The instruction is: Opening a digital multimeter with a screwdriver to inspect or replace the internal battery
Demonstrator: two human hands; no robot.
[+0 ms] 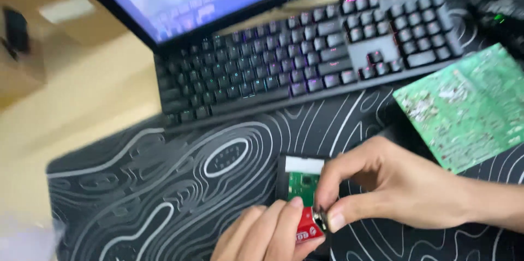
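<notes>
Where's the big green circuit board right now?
Head view, right side: the large green circuit board lies on the patterned desk mat, just below the keyboard and above the right hand.

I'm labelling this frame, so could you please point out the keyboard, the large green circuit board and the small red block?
keyboard (305,62), head view, middle keys.
large green circuit board (469,108), head view, centre.
small red block (307,228), head view, red face.

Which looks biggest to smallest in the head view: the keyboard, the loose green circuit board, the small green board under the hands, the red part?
1. keyboard
2. loose green circuit board, cut off by the frame edge
3. small green board, partly hidden by the fingers
4. red part, mostly covered by the left hand and right hand, so its rank against the small board is unsure.
</notes>
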